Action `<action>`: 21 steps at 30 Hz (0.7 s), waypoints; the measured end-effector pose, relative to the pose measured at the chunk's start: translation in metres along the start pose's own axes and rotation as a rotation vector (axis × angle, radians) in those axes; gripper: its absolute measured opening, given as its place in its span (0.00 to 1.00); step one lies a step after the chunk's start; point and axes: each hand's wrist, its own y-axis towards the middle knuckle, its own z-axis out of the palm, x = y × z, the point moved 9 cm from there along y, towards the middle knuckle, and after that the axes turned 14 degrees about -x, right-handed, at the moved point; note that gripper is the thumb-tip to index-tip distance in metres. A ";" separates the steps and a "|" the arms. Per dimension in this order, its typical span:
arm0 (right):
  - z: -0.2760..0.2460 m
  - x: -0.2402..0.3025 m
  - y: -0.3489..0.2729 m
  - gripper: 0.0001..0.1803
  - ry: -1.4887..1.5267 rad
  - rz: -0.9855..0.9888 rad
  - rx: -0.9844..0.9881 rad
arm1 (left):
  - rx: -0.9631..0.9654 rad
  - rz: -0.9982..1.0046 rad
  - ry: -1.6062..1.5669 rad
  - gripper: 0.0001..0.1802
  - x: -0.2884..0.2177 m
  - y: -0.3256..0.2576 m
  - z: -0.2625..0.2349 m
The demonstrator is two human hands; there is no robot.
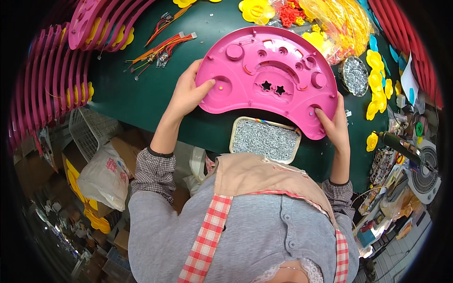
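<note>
Between both hands I hold a pink plastic shell [269, 101], crescent-shaped, its hollow inner side facing up with round posts and two star-shaped holes. My left hand [191, 89] grips its left end, thumb on the inner face and fingers behind the rim. At the right end, my right hand [334, 122] holds it the same way, thumb pressed inside. Just below the shell's curved edge lies a pale tray [266, 139] full of small silvery screws. A round dish of silvery metal pieces [354, 75] stands beyond the right hand.
Stacked pink shells [52, 89] rise at the left, red stacked parts [406, 42] at the far right. Bundled wires [163, 54] lie on the green table [127, 94]. Bags of yellow parts [344, 23] sit at the back; yellow flower-shaped pieces [377, 89] line the right edge, near a fan [424, 167].
</note>
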 end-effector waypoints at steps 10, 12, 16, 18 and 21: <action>-0.038 0.028 0.029 0.38 -0.384 -0.215 -0.029 | -0.082 0.442 0.432 0.38 -0.031 0.004 0.023; -0.061 0.039 0.045 0.34 -0.288 -0.122 -0.097 | -0.122 0.523 0.510 0.39 -0.044 0.021 0.025; -0.043 0.083 0.120 0.15 -0.218 -0.377 -0.179 | -0.044 0.775 0.368 0.18 -0.132 0.072 0.054; -0.016 0.093 0.170 0.16 -0.384 -0.452 -0.128 | 0.137 0.810 0.341 0.14 -0.153 0.107 0.098; 0.031 0.060 0.230 0.23 -0.718 -0.326 -0.046 | 0.317 0.942 0.593 0.13 -0.152 0.151 0.166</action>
